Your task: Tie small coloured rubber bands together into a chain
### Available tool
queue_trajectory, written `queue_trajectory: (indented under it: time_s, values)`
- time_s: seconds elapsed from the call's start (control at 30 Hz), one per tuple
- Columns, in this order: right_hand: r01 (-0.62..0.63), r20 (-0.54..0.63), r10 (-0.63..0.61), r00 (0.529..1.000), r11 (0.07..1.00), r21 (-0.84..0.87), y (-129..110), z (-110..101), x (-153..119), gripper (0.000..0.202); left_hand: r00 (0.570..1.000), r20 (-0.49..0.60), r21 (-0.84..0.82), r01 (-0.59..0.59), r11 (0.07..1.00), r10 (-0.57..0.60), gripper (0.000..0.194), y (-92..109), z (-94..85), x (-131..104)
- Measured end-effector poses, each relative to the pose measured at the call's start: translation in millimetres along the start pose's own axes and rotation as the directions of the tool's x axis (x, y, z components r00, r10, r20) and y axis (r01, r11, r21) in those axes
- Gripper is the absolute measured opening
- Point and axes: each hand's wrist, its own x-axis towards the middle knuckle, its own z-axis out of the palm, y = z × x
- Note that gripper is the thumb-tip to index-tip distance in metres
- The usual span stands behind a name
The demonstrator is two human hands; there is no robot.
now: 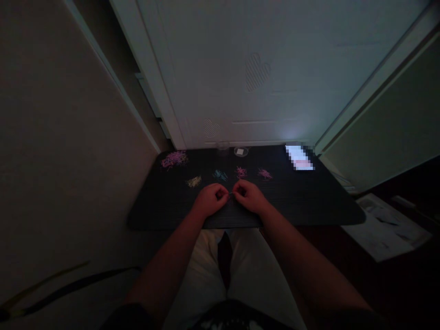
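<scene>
My left hand [213, 198] and my right hand [249, 195] meet over the near middle of the dark table, each with thumb and finger pinched together. Between the fingertips runs a small thin strip [231, 193], held at both ends; dim light hides its exact kind. Just beyond lie small piles of similar thin pieces: a yellowish pile [194, 182], a blue-green pile [220, 175], a red-pink pile [241, 172] and a pink pile [265, 174]. A larger purple-pink mixed pile [174, 159] sits at the far left.
Along the table's [309, 206] back edge stand a clear cup [223, 147] and a round clear lid [241, 151] with a white square. A lit phone [298, 157], blurred out, is at the back right. Behind rises a white door [213, 68]. Large sheets [385, 229] lie at the right, below table height.
</scene>
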Motion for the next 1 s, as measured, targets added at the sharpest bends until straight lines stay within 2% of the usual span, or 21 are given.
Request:
queue_trajectory:
  time_s: [1.0]
  values:
    - [-0.008, -0.023, 0.007, 1.000, 0.999, -0.038, -0.5, -0.1, 0.5, 0.005, 0.999, -0.022, 0.012, 0.029, 1.000, -0.029, 0.008, 4.1, -0.9, 0.4]
